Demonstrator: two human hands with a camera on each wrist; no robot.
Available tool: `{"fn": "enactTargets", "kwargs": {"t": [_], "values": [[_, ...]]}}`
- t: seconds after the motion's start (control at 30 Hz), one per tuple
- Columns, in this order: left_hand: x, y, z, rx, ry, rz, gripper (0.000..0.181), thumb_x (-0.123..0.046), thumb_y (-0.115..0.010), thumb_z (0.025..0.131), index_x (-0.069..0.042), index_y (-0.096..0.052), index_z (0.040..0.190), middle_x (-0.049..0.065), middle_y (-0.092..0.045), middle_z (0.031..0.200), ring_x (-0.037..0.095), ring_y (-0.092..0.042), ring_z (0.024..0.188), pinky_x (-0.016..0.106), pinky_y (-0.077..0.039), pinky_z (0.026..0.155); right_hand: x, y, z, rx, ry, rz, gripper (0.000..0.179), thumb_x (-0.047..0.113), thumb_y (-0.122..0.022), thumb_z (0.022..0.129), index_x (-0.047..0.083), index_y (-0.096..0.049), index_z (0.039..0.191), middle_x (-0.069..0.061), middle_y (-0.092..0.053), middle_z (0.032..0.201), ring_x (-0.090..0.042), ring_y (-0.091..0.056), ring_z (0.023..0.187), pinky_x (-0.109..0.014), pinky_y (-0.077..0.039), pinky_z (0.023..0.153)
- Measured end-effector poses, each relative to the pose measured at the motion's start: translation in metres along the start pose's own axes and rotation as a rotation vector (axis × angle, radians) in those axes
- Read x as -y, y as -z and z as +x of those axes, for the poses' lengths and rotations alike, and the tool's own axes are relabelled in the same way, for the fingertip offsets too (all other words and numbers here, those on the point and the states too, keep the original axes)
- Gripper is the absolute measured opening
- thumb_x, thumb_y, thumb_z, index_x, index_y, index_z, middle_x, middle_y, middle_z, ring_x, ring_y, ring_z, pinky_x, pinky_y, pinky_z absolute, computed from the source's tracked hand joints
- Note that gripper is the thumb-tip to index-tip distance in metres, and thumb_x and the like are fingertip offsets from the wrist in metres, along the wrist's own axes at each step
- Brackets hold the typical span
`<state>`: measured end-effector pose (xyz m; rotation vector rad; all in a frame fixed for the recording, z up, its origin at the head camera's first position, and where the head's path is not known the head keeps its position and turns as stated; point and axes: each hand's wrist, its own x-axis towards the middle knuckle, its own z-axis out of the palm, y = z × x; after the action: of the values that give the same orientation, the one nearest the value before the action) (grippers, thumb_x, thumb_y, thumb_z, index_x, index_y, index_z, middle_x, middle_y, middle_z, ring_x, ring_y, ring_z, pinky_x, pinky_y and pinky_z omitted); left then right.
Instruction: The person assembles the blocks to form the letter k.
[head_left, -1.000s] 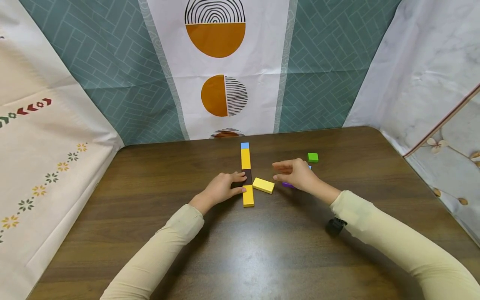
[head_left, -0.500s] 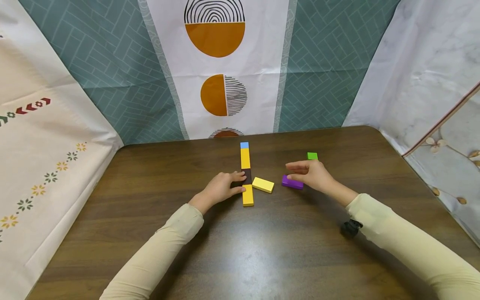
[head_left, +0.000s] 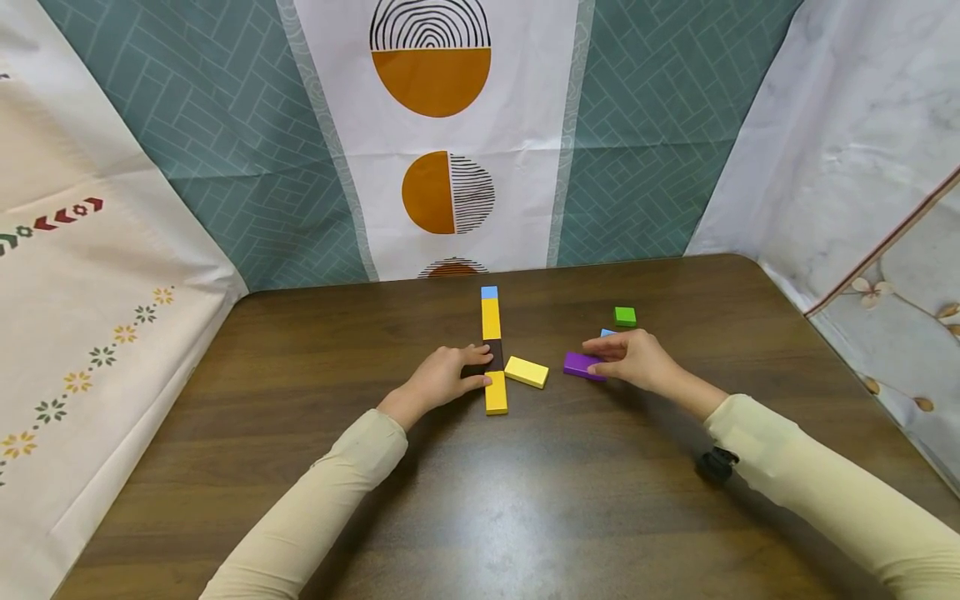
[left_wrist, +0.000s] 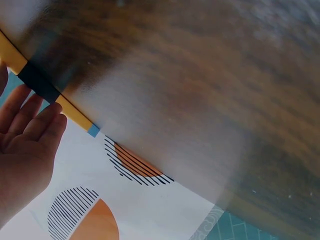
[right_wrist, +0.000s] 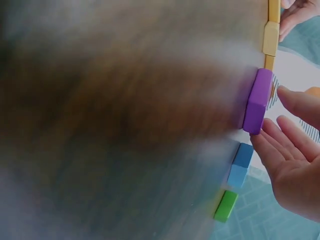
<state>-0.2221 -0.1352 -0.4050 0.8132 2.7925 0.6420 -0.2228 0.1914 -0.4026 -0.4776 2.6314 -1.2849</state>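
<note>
A straight row of blocks runs away from me: a yellow block [head_left: 496, 400] at the near end, a dark brown block [head_left: 492, 354], another yellow block [head_left: 491, 318] and a small blue piece [head_left: 489, 292] at the far end. My left hand [head_left: 442, 375] rests on its left side, fingertips on the dark block and thumb at the near yellow one. A loose pale yellow block [head_left: 527, 372] lies slanted right of the row. My right hand [head_left: 637, 358] is at the right end of a purple block [right_wrist: 258, 101], with thumb and fingers spread apart beside it.
Behind the right hand lies a blue block [right_wrist: 240, 165], partly hidden in the head view. A green block [head_left: 625, 317] sits farther back. The wooden table [head_left: 480, 517] meets patterned cloth [head_left: 645, 200] along its far edge.
My right hand has moved right, from beside the pale yellow block to the purple block, and has lowered. The purple block has come into fuller view. My left hand stays in place.
</note>
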Motion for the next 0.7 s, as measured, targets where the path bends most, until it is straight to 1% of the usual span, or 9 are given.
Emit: {"fn": "enactTargets", "kwargs": {"t": [0.1, 0.2, 0.43, 0.7], "values": [[-0.0003, 0.0001, 0.0000, 0.000, -0.001, 0.000, 0.051, -0.028, -0.069, 0.089, -0.008, -0.056, 0.134, 0.004, -0.051, 0.141, 0.026, -0.044, 0.132, 0.043, -0.036, 0.108, -0.0030, -0.0004, 0.0003, 0.010, -0.015, -0.016, 0.041, 0.012, -0.078, 0.081, -0.002, -0.067, 0.118, -0.019, -0.067, 0.115, -0.032, -0.064, 0.107, -0.025, -0.054, 0.080], [-0.0005, 0.0007, -0.0001, -0.001, 0.000, -0.002, 0.050, -0.028, -0.069, 0.089, -0.008, -0.057, 0.134, 0.004, -0.051, 0.140, 0.026, -0.044, 0.132, 0.043, -0.036, 0.108, -0.0032, -0.0007, 0.0003, 0.018, -0.019, -0.027, 0.040, 0.010, -0.079, 0.080, -0.001, -0.068, 0.117, -0.019, -0.068, 0.114, -0.031, -0.065, 0.106, -0.023, -0.054, 0.078], [0.0001, 0.0017, -0.0001, -0.010, -0.017, -0.001, 0.050, -0.027, -0.069, 0.089, -0.006, -0.057, 0.134, 0.006, -0.051, 0.140, 0.026, -0.044, 0.132, 0.043, -0.037, 0.107, -0.0013, -0.0019, -0.0004, 0.041, 0.007, -0.078, 0.043, 0.005, -0.079, 0.078, -0.001, -0.067, 0.119, -0.021, -0.066, 0.115, -0.032, -0.065, 0.106, -0.033, -0.055, 0.082], [0.0013, -0.0006, -0.0007, -0.016, -0.025, 0.006, 0.050, -0.028, -0.069, 0.090, -0.006, -0.057, 0.133, 0.005, -0.052, 0.140, 0.025, -0.045, 0.132, 0.043, -0.037, 0.107, -0.0029, -0.0036, -0.0001, 0.032, 0.026, -0.113, 0.042, 0.006, -0.079, 0.078, -0.001, -0.068, 0.118, -0.021, -0.067, 0.112, -0.032, -0.066, 0.104, -0.034, -0.056, 0.081]]}}
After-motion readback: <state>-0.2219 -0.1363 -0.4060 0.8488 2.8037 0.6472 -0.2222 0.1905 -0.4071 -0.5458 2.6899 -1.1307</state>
